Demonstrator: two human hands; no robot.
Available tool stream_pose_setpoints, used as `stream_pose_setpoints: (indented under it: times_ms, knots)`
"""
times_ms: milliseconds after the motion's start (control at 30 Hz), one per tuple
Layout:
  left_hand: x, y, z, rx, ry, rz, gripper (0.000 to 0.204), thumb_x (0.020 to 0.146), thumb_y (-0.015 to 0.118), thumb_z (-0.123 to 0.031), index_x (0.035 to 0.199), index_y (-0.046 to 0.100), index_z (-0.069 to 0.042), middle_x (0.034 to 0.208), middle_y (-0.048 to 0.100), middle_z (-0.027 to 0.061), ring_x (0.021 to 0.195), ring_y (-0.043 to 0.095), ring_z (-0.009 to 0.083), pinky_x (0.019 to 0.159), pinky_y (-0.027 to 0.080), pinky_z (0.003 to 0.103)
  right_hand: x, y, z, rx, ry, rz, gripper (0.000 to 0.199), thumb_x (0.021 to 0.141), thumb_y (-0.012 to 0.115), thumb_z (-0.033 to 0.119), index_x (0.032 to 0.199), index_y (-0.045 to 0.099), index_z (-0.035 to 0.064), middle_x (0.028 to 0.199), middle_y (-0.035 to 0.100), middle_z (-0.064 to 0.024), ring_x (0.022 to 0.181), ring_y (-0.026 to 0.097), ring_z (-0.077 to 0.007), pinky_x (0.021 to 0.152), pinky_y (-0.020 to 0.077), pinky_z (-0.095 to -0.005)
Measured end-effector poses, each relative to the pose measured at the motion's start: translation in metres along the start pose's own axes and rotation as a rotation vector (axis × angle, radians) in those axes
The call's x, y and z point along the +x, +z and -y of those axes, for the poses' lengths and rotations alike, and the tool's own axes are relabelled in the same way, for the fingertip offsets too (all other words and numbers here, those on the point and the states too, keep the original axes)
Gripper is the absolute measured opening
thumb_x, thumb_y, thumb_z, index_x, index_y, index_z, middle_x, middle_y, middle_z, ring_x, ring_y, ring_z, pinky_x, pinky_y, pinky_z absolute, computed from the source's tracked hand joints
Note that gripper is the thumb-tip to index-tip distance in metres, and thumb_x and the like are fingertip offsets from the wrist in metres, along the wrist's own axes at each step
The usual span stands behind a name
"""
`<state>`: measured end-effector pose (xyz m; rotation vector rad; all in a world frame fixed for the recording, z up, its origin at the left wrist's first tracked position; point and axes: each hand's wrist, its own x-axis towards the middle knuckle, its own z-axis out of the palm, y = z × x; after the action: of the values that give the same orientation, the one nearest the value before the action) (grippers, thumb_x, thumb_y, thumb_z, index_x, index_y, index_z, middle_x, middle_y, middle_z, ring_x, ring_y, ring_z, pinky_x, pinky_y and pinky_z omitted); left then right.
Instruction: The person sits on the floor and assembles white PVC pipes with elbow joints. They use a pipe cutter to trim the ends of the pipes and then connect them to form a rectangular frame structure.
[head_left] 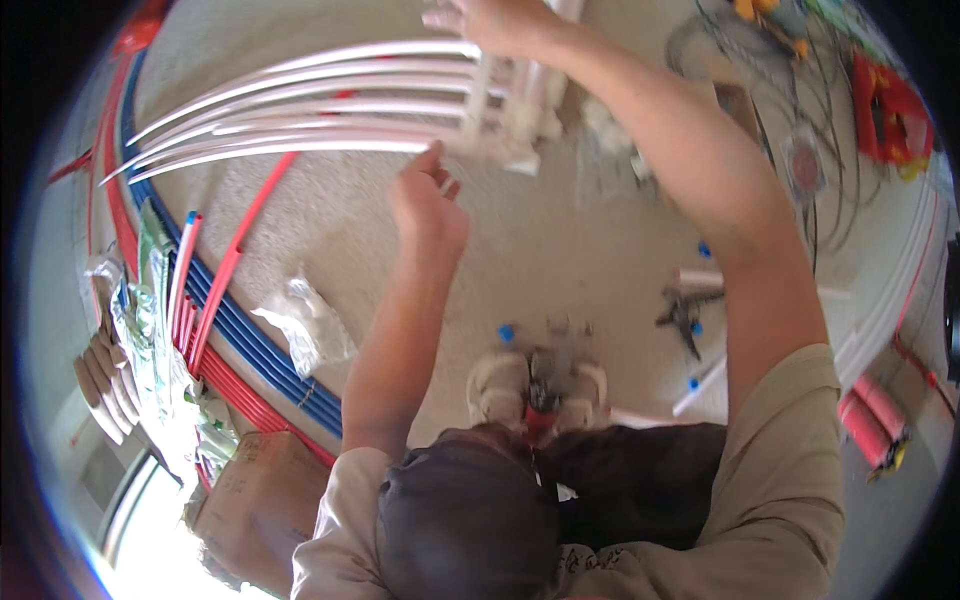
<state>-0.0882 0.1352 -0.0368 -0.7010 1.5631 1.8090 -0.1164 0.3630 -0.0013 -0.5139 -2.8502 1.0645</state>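
Observation:
Several white plastic pipes (pixel 340 108) lie fanned out side by side on the floor in front of me, their right ends at a pale, blurred fitting assembly (pixel 490 115). My left hand (pixel 430 205) is at the near side of these pipes. One fingertip meets or overlaps the nearest pipe close to its right end; the other fingers are loosely bent and apart, with nothing visible in them. Over the far side of the assembly, at the top edge, my right hand (pixel 505 25) reaches leftward with its fingers apart. That hand is partly cut off and slightly blurred.
Red tubes (pixel 225 290) and blue tubes (pixel 265 350) curve along the left. A clear plastic bag (pixel 305 325) and a cardboard box (pixel 260 490) sit there too. A black tool (pixel 685 318) lies right of my feet, with cables (pixel 820 110) farther off and red rolls (pixel 872 422) at far right.

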Motion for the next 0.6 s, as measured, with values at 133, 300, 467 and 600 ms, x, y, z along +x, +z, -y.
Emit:
stream_pose_setpoints:
  times_ms: [133,300,467,600]
  knots:
    - [-0.04,-0.034,0.017,0.072,-0.086,0.062,0.024,0.096,0.063,-0.012,0.117,0.062,0.001,0.106,0.06,0.0087,0.093,0.059,0.0231,0.086,0.052,0.04,-0.114,-0.04,-0.02,0.239,0.005,-0.348,0.025,0.101,0.062,0.017,0.118,0.065,-0.0013,0.111,0.072,-0.019,0.099,0.071,-0.0319,0.084,0.0564,-0.0391]
    - [-0.135,-0.103,0.015,0.243,-0.348,0.229,0.023,0.095,0.065,-0.012,0.114,0.062,0.001,0.097,0.064,0.0083,0.082,0.063,0.0203,0.078,0.054,0.038,-0.338,-0.037,-0.014,0.441,0.632,-0.265,0.033,0.101,0.066,0.024,0.121,0.068,-0.002,0.103,0.072,-0.0101,0.09,0.069,-0.0156,0.081,0.0572,-0.031]
    - [-0.245,-0.172,-0.035,0.692,-0.369,0.212,0.017,0.094,0.07,-0.015,0.102,0.065,-0.001,0.087,0.064,0.0052,0.078,0.064,0.0163,0.073,0.052,0.033,-0.488,-0.104,0.127,0.783,0.995,-0.496,0.027,0.099,0.065,0.009,0.122,0.067,-0.0039,0.111,0.069,-0.0092,0.09,0.068,-0.0168,0.085,0.0553,-0.0297]
    - [-0.306,-0.241,-0.098,0.939,-0.447,0.191,0.016,0.097,0.069,-0.018,0.101,0.064,-0.004,0.089,0.065,0.004,0.078,0.063,0.0152,0.077,0.053,0.032,-0.49,-0.249,0.247,0.707,0.435,-0.678,0.035,0.097,0.063,0.013,0.13,0.062,0.0014,0.129,0.065,-0.0173,0.093,0.068,-0.0301,0.082,0.0549,-0.0422]
